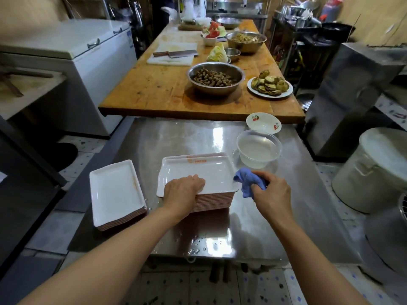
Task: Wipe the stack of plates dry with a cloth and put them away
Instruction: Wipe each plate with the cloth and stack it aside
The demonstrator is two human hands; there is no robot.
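From the head view we look down on a steel counter (198, 133) with our two bare hands over it. Our left hand (184, 189) lies palm down on the near left corner of the top plate of the tall stack of plates (198, 172), fingers curled over the near rim; its grip is closed on that rim, pressing the plate rather than lifting it. The stack sits near the middle of the counter, white rectangular plates with pinkish edges, the top one bearing orange print along its far rim. Our right hand (272, 192) is just beside the stack's right edge, its grip closed around a bunched blue cloth (247, 181); the cloth's loose end touches the right rim of the top plate. To the left, apart from the tall stack, a shorter stack of plates (116, 192) rests at the counter's left edge, slightly overhanging. Beyond our right hand stands a clear plastic bowl (258, 149), and behind it a small dish with a cherry print (263, 123). Water droplets speckle the near part of the counter. Farther on, a wooden table (154, 84) carries a metal bowl of peanuts (215, 79), a plate of fried slices (269, 86) and a cleaver (176, 53) on a white board.
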